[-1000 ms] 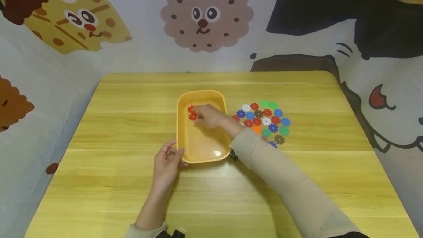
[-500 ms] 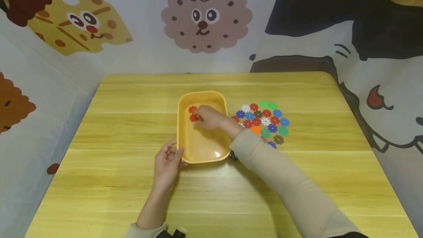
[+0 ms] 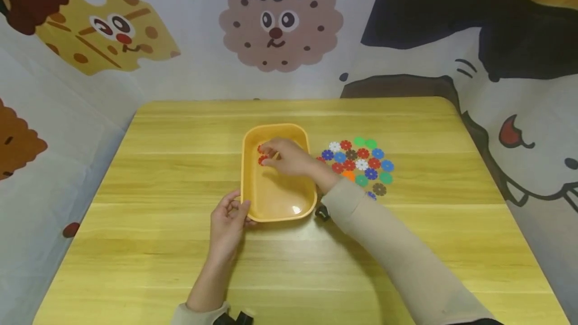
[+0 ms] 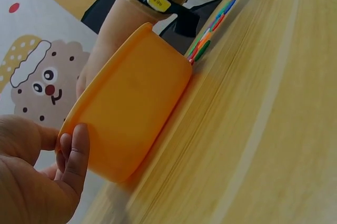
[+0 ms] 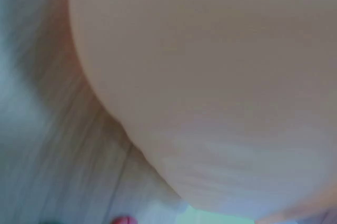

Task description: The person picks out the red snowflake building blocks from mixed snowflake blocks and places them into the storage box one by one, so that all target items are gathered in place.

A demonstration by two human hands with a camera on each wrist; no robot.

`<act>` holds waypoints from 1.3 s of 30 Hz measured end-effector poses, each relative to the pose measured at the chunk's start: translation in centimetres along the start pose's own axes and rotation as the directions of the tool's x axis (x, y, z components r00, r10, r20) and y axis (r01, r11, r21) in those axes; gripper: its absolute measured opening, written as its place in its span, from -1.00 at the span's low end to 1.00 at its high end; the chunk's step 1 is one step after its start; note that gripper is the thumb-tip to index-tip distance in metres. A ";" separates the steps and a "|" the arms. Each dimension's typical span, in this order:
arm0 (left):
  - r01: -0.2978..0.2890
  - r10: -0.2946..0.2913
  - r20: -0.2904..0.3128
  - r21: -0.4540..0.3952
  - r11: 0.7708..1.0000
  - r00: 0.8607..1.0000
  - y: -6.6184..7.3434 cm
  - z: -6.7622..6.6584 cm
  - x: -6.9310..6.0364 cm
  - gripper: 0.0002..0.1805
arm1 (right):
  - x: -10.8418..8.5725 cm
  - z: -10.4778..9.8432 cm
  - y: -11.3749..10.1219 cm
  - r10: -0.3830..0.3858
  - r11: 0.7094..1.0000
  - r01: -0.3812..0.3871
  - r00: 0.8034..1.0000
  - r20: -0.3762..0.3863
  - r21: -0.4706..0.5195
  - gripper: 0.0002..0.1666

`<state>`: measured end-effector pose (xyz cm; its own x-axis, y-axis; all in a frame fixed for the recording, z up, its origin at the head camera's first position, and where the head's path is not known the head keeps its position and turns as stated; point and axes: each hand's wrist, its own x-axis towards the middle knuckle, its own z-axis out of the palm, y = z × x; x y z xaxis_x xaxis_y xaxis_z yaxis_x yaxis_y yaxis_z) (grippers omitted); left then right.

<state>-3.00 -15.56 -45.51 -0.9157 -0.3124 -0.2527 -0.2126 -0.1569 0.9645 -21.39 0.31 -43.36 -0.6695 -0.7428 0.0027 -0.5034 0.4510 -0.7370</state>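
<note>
While the left hand [image 3: 229, 220] pinches a yellow rectangular plastic tray [image 3: 277, 197] toward the desk's [image 3: 144, 245] far edge, the right hand [image 3: 287, 157], grip unclear, seems to be placing red notched discs [image 3: 261, 161] inside; next likely calls for release.

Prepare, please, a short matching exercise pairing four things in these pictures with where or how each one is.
1. Left grip
2. Right grip
3. White discs
4. Tray

A. over the tray, at two red discs
B. on the table, right of the tray
C. holding the tray's near left corner
D. yellow, with rounded corners

Pairs: 1-C; 2-A; 3-B; 4-D
</note>
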 end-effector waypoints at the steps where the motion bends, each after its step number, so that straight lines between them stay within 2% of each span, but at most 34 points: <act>1: 0.000 0.000 0.000 0.001 1.000 1.000 0.0 0.1 0.0 -0.62 | -0.3 -0.3 0.0 -0.006 1.000 0.006 1.000 -0.017 0.023 -0.52; 5: -0.006 0.006 0.003 0.007 1.000 1.000 0.1 0.2 0.1 -0.62 | -1.5 -1.4 0.1 -0.034 0.997 0.040 0.996 -0.083 0.073 -0.52; 11: -0.013 0.013 -0.008 0.003 1.000 1.000 0.0 0.1 0.0 -0.62 | -2.7 -2.6 0.2 -0.076 0.994 0.086 0.986 -0.151 0.062 -0.53; 18: -0.026 0.026 -0.002 0.010 1.000 1.000 0.1 0.2 -0.2 -0.64 | -4.3 -3.6 0.0 -0.062 0.994 0.077 0.980 -0.187 0.077 -0.57; 22: -0.023 0.023 -0.003 0.013 1.000 1.000 0.1 0.2 -0.3 -0.64 | -5.6 -4.4 0.4 -0.038 0.994 0.062 0.972 -0.234 0.094 -0.62; 27: -0.022 0.022 -0.004 0.008 1.000 1.000 0.2 0.2 -0.4 -0.62 | -7.2 -5.0 1.6 -0.011 0.992 0.045 0.960 -0.279 0.116 -0.67; 33: -0.022 0.022 -0.011 0.017 1.000 1.000 0.2 0.1 -0.3 -0.61 | -8.4 -5.2 2.9 -0.003 0.995 0.034 0.951 -0.309 0.096 -0.68; 39: -0.015 0.015 -0.010 0.025 1.000 1.000 0.1 0.0 -0.2 -0.62 | -9.4 -5.1 3.9 0.019 0.995 0.012 0.949 -0.314 0.095 -0.69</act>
<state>-2.82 -15.47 -45.33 -0.9155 -0.3240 -0.2387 -0.2072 -0.1292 0.9697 -19.84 11.56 -42.86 -0.8166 -0.5412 0.2010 -0.4571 0.3936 -0.7976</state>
